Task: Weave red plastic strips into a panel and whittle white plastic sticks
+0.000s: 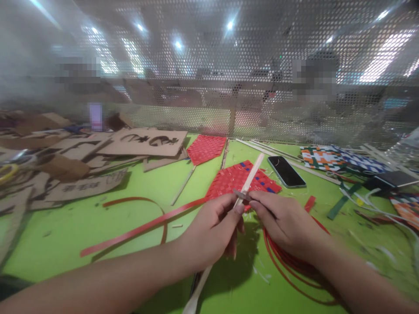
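Note:
My left hand (209,231) is closed around a pale wooden stick (254,172), which slants away from me above the green table. The stick's lower end (196,296) shows below my wrist and looks wider there. Pinched in my right hand (288,224) is a small, thin metal blade (241,194), lying across the stick just past my left fingertips. Its handle end is hidden by my fingers. Behind the stick lies a red woven panel (224,181) with some blue squares. A coil of red strip (275,257) rests beneath my right hand.
Loose red strips (140,233) lie at left, beside stacked cardboard (147,141). Farther back is a red woven paddle (207,148) with a stick handle. A phone (286,171), woven pieces (322,158) and wooden strips occupy the right. Perforated mesh (209,87) bounds the table's far side.

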